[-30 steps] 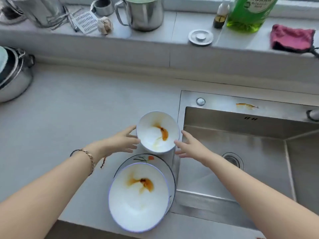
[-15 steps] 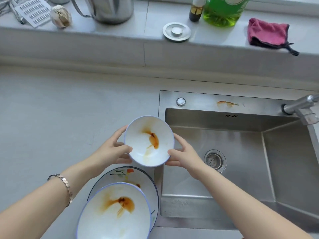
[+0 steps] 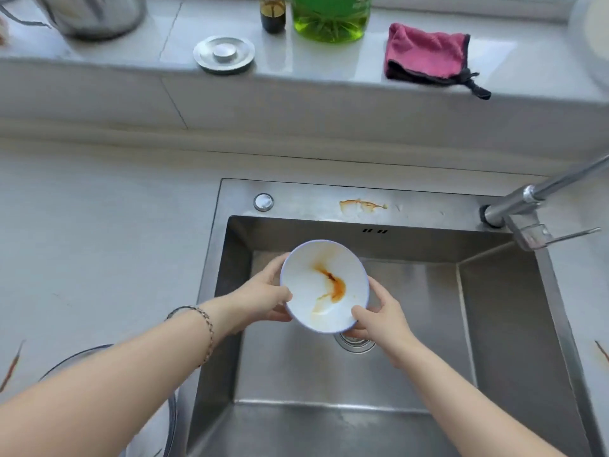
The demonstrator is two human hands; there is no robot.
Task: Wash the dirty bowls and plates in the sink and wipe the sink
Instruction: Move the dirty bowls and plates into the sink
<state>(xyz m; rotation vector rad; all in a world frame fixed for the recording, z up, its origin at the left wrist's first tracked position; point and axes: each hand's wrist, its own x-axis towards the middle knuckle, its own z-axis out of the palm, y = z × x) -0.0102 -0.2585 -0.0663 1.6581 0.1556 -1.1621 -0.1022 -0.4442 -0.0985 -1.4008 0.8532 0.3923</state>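
Note:
A small white bowl (image 3: 324,285) with a blue rim and an orange-brown sauce smear hangs over the steel sink (image 3: 507,324), above the drain (image 3: 354,343). My left hand (image 3: 263,300) grips its left rim, thumb over the edge. My right hand (image 3: 379,316) grips its lower right rim. The bowl tilts toward me. The edge of a plate (image 3: 173,413) shows on the counter at the lower left, mostly hidden by my left arm. An orange stain (image 3: 361,204) marks the sink's back ledge.
The tap (image 3: 527,206) reaches in from the right over the sink corner. On the windowsill stand a pink cloth (image 3: 426,54), a green detergent bottle (image 3: 331,18), a small dark bottle (image 3: 272,11), a steel sink plug (image 3: 224,54) and a steel pot (image 3: 95,14).
Both hands took hold of the small bowl on the counter, lifted it and carried it right, over the sink. The view shifted right, leaving the stacked dishes mostly out of view.

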